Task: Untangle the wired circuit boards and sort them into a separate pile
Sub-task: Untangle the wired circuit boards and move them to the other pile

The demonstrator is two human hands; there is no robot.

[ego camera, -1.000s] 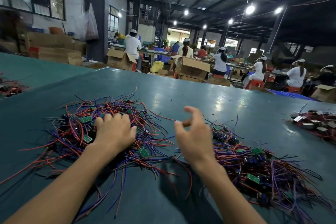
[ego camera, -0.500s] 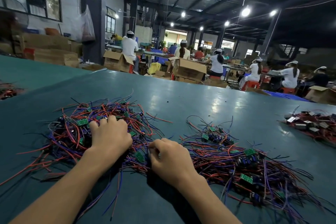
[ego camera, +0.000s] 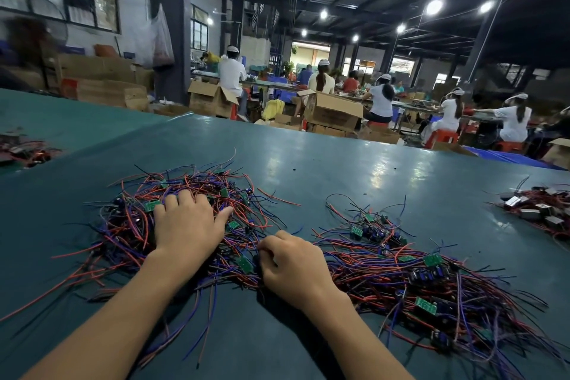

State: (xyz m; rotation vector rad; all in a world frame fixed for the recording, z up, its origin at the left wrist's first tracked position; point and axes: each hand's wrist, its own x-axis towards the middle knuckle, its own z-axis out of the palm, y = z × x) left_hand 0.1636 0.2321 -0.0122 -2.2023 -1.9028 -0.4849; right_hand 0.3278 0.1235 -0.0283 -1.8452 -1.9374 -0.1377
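Two heaps share the desk [ego camera: 339, 163] — the tangled heap [ego camera: 123, 225] to my left, the sorted pile [ego camera: 416, 281] to my right; my right hand [ego camera: 293, 265] sits between them, so it is the nearer one for any carry. It is curled tight, pinching wires [ego camera: 237, 279] at the tangle's near right edge, just beside a green board [ego camera: 244, 264]; whether they are that board's leads I cannot tell. My left hand [ego camera: 188, 225] lies palm-down on the tangle, thumb splayed, pressing, gripping nothing. The pull, I judge, goes rightward — along the strands' long run; the boards are small green rectangles trailing thin, limp red, blue and purple leads.
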